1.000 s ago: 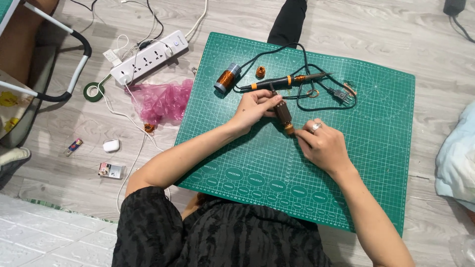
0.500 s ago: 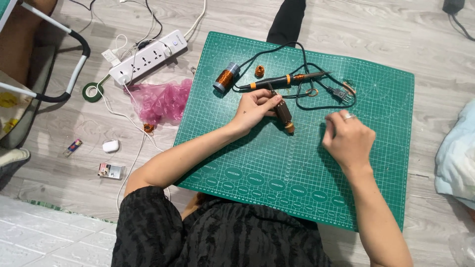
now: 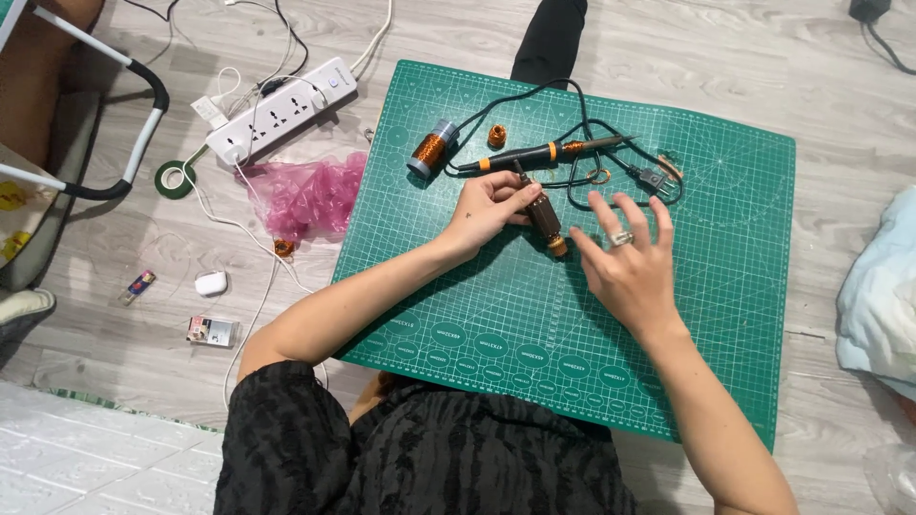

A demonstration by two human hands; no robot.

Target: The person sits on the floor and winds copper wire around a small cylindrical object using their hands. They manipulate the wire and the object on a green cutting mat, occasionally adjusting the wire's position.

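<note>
Left hand (image 3: pixel 491 205): closed around the upper end of a small motor armature (image 3: pixel 545 221) — dark wound body, copper-coloured tip pointing toward the near edge of the mat; thumb and fingertips pinching it.

Right hand (image 3: pixel 625 262): fingers spread and empty, ring on one finger, hovering just right of the armature, not touching it.

Change: a second ago both hands met at the armature; half a second ago right hand drawn off to the right, loosely curled; now back near the part, opened flat. Left hand's grip unchanged throughout.

Reading: looks like a regrip or a reach toward the tools beyond — armature itself stays put, so the work on it seems paused rather than finished.

Armature position: on the green cutting mat (image 3: pixel 725 315), around its middle, slightly toward the far edge.

Far side of mat: soldering iron (image 3: pixel 544 153) with orange bands lying crosswise, black cord looped behind it, plug (image 3: pixel 653 177) at the right end of the loop.

Far-left part of mat: spool of copper wire (image 3: pixel 429 150), a smaller copper coil (image 3: pixel 496 135) beside it.

Off the mat, left: white power strip (image 3: pixel 281 108), crumpled pink plastic bag (image 3: pixel 303 195), roll of green tape (image 3: pixel 175 178) — all on the wood floor.

Near edge: dark sleeve and lap of the person, partly over the mat's border.
</note>
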